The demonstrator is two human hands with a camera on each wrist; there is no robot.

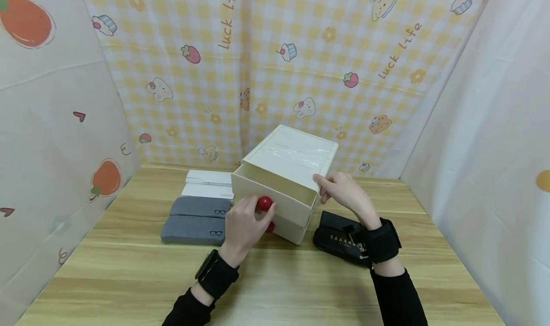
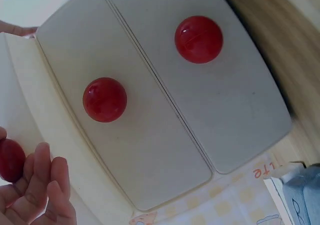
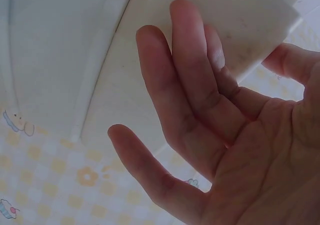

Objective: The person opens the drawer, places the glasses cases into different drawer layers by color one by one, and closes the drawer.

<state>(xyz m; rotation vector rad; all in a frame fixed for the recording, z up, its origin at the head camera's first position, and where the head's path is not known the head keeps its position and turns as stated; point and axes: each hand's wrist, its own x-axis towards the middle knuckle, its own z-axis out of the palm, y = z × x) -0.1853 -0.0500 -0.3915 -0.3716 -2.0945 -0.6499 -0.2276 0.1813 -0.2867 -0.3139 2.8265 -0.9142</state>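
Note:
A white drawer cabinet stands at the middle of the table, turned at an angle, its top drawer pulled part way out. My left hand pinches the red knob on that drawer's front. Two more red knobs show on the lower drawer fronts in the left wrist view. On the other side, my right hand is at the drawer's right side near the cabinet's front edge. Its fingers look mostly extended along the white side in the right wrist view.
Left of the cabinet lie two grey glasses cases and, behind them, white cases. A black case with gold lettering lies to the right, partly under my right wrist. Patterned cloth hangs behind and at both sides of the wooden table.

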